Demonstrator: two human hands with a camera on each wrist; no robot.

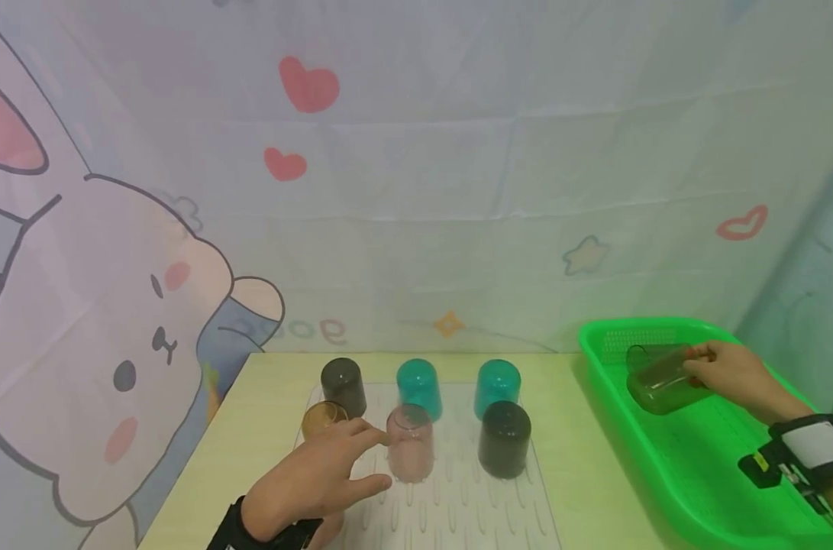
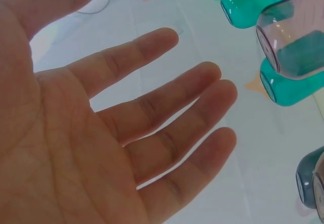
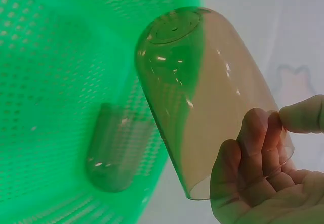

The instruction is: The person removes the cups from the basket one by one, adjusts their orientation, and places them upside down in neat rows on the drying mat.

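Observation:
My right hand (image 1: 732, 378) pinches a clear amber-brown cup (image 3: 223, 82) by its rim, thumb on one side and fingers on the other. The cup is tilted over the green basket (image 1: 663, 489). Inside the basket lies a second see-through cup (image 3: 119, 150). My left hand (image 1: 313, 473), palm showing in its wrist view and fingers spread, hovers between an amber cup (image 1: 324, 416) and a pink cup (image 1: 411, 447), holding nothing. Both stand upside down on a white ridged mat (image 1: 457, 508), with the amber one partly hidden behind the hand.
Behind the front cups stand a dark grey cup (image 1: 343, 388) and two teal cups, one at left (image 1: 419, 388) and one at right (image 1: 498, 386). A black cup (image 1: 505, 441) sits at the mat's right. A printed curtain (image 1: 416, 229) hangs behind the pale yellow table (image 1: 251, 443).

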